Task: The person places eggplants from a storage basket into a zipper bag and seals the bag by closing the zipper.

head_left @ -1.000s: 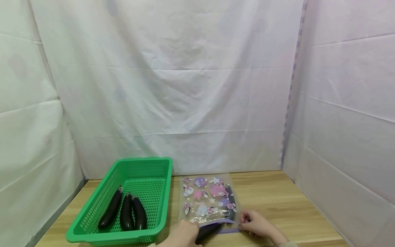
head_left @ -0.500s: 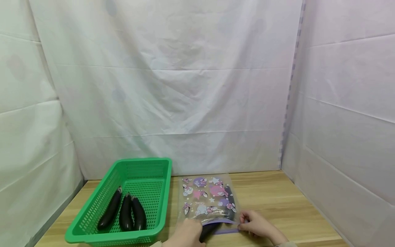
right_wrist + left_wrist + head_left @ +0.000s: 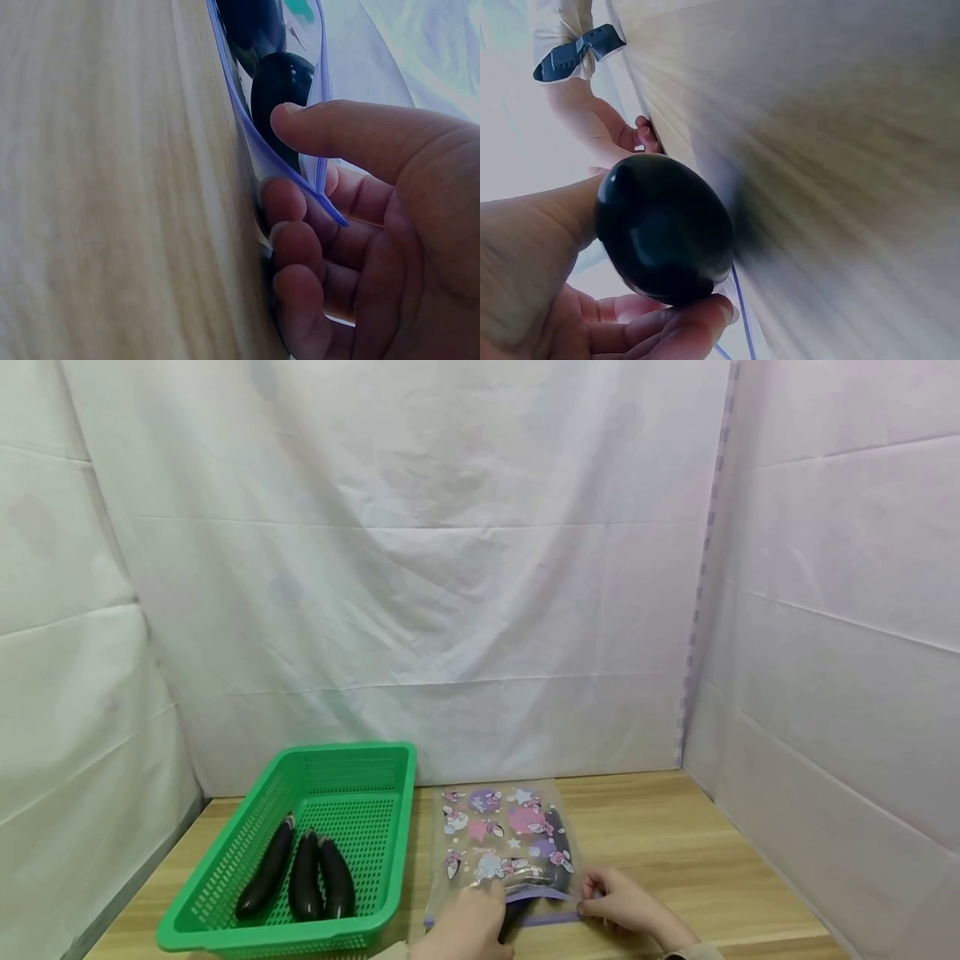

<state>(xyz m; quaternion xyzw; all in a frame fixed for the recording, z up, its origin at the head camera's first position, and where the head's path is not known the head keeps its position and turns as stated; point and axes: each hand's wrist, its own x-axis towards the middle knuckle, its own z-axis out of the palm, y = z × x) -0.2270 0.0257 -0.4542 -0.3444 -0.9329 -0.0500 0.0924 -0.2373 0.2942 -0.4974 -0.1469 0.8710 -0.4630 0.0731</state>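
A clear zip bag point(image 3: 471, 852) with pink and purple prints lies on the table, its purple-edged mouth toward me. Inside, along the right side, is a dark eggplant point(image 3: 557, 822); its rounded end point(image 3: 281, 97) shows through the mouth in the right wrist view. My left hand point(image 3: 468, 925) grips another eggplant point(image 3: 664, 232), whose far end is in the bag's mouth. In the left wrist view its blunt near end faces the camera, thumb and fingers round it. My right hand point(image 3: 626, 906) holds the bag's right mouth corner, with curled fingers around the purple strip point(image 3: 324, 204).
To the left stands a green plastic basket point(image 3: 367, 814) with three eggplants point(image 3: 264, 877) at its near left. The wooden table point(image 3: 645, 827) stretches right of the bag. White cloth point(image 3: 450, 610) hangs behind and at both sides.
My left hand has moved slightly right and forward, sliding the eggplant further into the bag's mouth. The right hand stays at the corner. The basket is unchanged.
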